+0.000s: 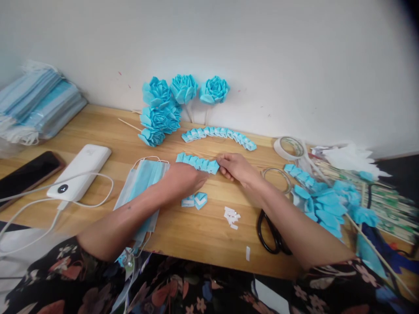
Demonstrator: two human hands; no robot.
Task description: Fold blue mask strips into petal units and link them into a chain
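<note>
White and small, a lone tab (248, 253) lies by the near edge of the table (212, 237); a brush of the sleeve (334, 283) could sweep it off. The scissors (276, 244) rest to its right, partly under the right forearm, where a backward pull of that arm might drag them along. Behind the lone tab sits a loose heap of tabs (231, 216) – light enough, I'd judge, for a passing hand to scatter. Two folded pieces (195, 200) lie left of the heap, just below the left hand (187, 178), which could knock them aside. The left forearm crosses the masks (144, 176).

Between the hands is the blue strip (196, 162). The right hand (231, 165) pinches its right end between thumb and fingers; the left hand bends over its lower side, fingertips hidden, so I cannot tell its grip. Too hard a tug could pull the folds apart – or a tight squeeze crush them.

Farther back, a longer strip (220, 132) curves before the roses (157, 115).
</note>
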